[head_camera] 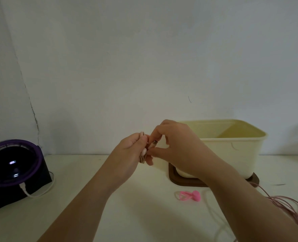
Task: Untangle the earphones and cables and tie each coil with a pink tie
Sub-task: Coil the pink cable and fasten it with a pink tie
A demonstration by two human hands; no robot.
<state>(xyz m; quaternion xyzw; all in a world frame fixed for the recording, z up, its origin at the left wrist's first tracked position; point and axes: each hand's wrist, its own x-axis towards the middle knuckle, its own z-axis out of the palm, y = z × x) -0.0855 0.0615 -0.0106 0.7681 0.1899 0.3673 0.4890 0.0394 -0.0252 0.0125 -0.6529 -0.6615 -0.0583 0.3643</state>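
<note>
White desk (144, 215) and a pale wall (144, 49) sit behind two hands held up in the middle. The left hand (132, 151) grips a small coil of pinkish cable (142, 158), and the right hand (176, 149) pinches its plug (153, 143) just beside it. Down on the desk a pink tie (190, 195) lies near a cream box (232, 151) on a brown tray (183, 181), loose pink cable (284, 203) lies far right, and a black and purple fan (13, 168) stands far left.

The scene is dimly, evenly lit; a small glare is caught on the black fan (13, 165) (far left), soft shadows are thrown on the wall (144, 58), and detail is slightly blurred.
</note>
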